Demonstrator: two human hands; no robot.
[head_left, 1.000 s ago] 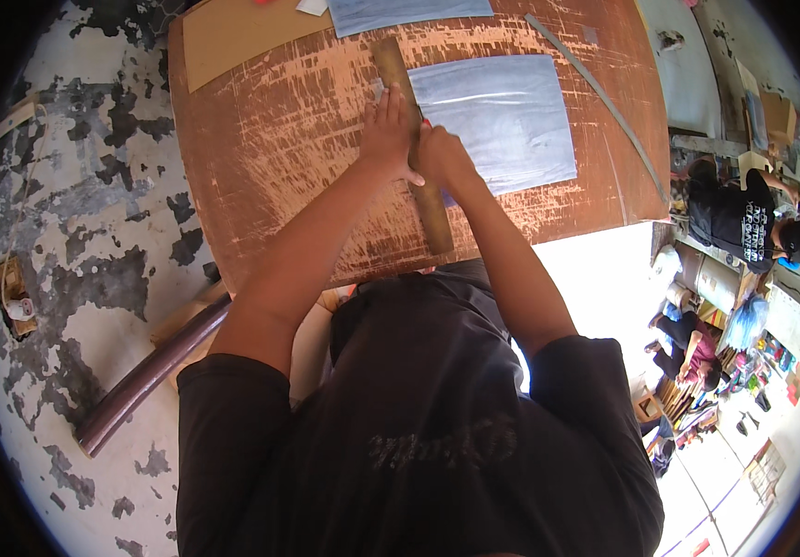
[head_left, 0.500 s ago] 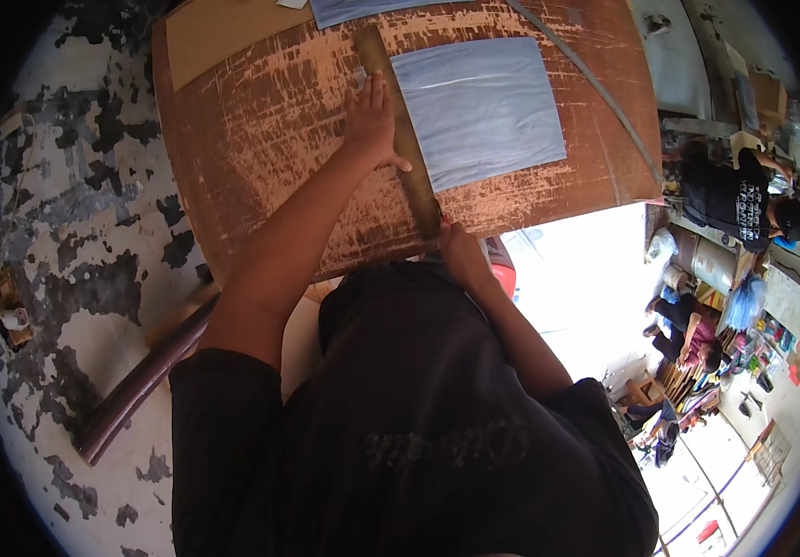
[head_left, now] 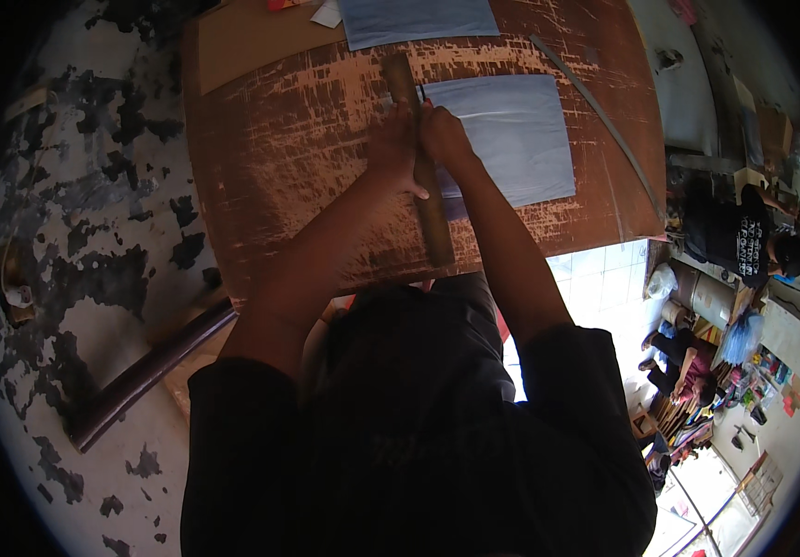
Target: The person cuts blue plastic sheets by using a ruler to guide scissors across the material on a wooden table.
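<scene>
A long, flat brownish straightedge (head_left: 433, 227) lies on the worn brown work table (head_left: 279, 176), along the left edge of a grey-blue sheet (head_left: 522, 139). My left hand (head_left: 393, 147) rests flat on the straightedge, its fingers stretched toward the far end and its thumb out over the bar. Close beside it, on the sheet's far left corner, my right hand (head_left: 446, 137) is closed round a slim, dark-tipped cutter (head_left: 422, 94). Most of the cutter is hidden in the fingers.
Another grey-blue sheet (head_left: 419, 20) and a tan board (head_left: 265, 46) lie at the table's far side. A thin grey strip (head_left: 600, 97) crosses the right part. Two people (head_left: 729, 237) are off to the right; a dark roll (head_left: 149, 376) leans at the left.
My right hand has moved from the straightedge's near end up to its far part, beside my left hand. The left hand stays on the straightedge. The whole view has shifted slightly.
</scene>
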